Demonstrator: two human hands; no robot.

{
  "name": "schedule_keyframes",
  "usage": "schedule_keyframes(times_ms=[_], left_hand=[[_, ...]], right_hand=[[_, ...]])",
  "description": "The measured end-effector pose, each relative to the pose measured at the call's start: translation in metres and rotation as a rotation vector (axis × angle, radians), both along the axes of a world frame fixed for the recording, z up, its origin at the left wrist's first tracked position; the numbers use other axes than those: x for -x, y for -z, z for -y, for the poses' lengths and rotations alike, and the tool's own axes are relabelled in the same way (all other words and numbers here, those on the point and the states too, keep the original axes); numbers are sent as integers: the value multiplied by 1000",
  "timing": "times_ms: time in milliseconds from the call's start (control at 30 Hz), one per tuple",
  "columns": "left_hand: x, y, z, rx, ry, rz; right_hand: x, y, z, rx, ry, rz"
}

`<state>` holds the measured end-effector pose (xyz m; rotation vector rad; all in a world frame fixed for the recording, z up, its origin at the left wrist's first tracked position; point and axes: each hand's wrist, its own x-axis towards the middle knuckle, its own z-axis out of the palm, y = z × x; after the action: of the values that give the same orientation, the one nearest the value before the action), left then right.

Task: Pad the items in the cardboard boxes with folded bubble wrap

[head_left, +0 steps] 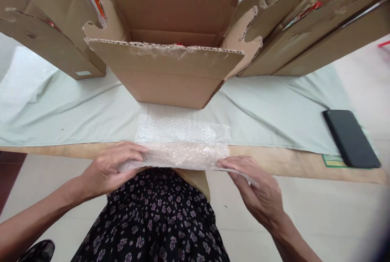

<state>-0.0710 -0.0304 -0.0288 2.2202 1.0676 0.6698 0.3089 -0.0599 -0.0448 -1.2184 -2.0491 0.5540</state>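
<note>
A clear sheet of bubble wrap (183, 148) lies across the table's front edge, its near part lifted by both hands. My left hand (114, 164) pinches its left end between thumb and fingers. At the other end, my right hand (254, 182) grips the right corner, fingers on top and thumb below. The far part of the sheet rests flat on the pale cloth. Whether anything lies inside the wrap I cannot tell.
Just beyond the wrap stands an open cardboard box (170, 67), with several more cardboard boxes around it. A dark phone (352, 138) lies at the right on a green card (333, 160). More bubble wrap (22, 79) is at the far left. A pale green cloth (268, 111) covers the table.
</note>
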Motion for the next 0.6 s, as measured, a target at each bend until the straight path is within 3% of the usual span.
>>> schedule_keyframes(times_ms=[100, 233, 467, 600], left_hand=[[-8, -17, -9, 180, -195, -50], [-21, -25, -26, 262, -424, -154], [-31, -10, -56, 411, -457, -92], [-34, -8, -62, 443, -502, -47]], right_hand=[[3, -4, -5, 48, 197, 20], [6, 4, -19, 0, 331, 30], [6, 22, -37, -168, 357, 116], [5, 25, -36, -150, 424, 98]])
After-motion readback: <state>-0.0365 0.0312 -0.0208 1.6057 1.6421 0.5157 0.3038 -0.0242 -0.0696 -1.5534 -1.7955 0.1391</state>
